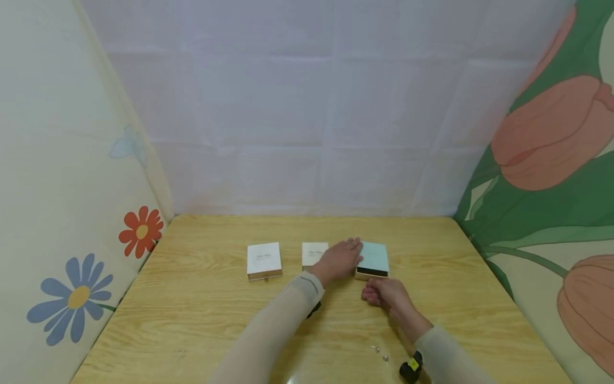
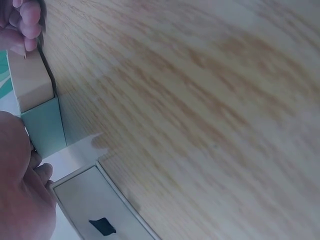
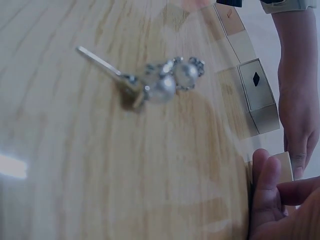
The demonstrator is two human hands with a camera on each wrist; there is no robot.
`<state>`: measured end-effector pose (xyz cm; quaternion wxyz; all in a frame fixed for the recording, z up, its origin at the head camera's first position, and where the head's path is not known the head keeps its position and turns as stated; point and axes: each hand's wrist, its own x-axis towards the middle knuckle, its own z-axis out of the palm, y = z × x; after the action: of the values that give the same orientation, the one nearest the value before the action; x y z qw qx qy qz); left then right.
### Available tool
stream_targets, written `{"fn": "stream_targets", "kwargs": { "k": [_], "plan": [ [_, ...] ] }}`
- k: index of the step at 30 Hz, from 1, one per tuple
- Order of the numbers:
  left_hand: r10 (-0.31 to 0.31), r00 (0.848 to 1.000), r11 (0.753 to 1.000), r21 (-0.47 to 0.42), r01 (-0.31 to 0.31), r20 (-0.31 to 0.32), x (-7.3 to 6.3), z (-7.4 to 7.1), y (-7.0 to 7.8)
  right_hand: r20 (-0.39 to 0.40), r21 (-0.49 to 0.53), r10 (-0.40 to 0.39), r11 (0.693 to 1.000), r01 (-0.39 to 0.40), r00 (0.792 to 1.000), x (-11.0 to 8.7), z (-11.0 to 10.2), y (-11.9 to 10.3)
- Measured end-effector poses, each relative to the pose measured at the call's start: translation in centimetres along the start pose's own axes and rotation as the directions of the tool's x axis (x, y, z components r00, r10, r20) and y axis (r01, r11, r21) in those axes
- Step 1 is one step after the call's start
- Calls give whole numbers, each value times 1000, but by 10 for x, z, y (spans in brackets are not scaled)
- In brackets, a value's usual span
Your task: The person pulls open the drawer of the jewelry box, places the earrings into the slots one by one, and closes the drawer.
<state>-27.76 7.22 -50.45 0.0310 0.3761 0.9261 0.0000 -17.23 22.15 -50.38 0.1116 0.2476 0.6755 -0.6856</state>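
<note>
A light blue drawer box (image 1: 374, 256) stands at the right of the row, its cream drawer (image 2: 31, 80) partly pulled out and a strip of black inside showing. My left hand (image 1: 339, 261) reaches across the middle box, its fingers laid against the blue box's left side. At the drawer's front, my right hand (image 1: 390, 296) pinches a small pull tab, largely hidden by the fingertips. Two earrings lie on the table near my right forearm. One pearl earring (image 3: 162, 87) with a metal post looms large in the right wrist view.
A white drawer box (image 1: 264, 258) with a front tab stands at the left. Between it and the blue box sits a cream box (image 1: 314, 252), partly behind my left hand. The wooden table (image 1: 201, 298) meets a white cloth backdrop and patterned side walls.
</note>
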Motion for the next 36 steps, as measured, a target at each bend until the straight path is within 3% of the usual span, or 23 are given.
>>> {"fn": "stream_targets", "kwargs": {
  "k": [23,36],
  "plan": [
    [-7,1000,1000,19,7,-19,-4,-2,3,-7,-14,-14,1000,14,1000,-9,1,6],
    [2,1000,992,129,1,-25,-1,1,3,-13,-19,-14,1000,14,1000,-13,-1,9]
  ]
}}
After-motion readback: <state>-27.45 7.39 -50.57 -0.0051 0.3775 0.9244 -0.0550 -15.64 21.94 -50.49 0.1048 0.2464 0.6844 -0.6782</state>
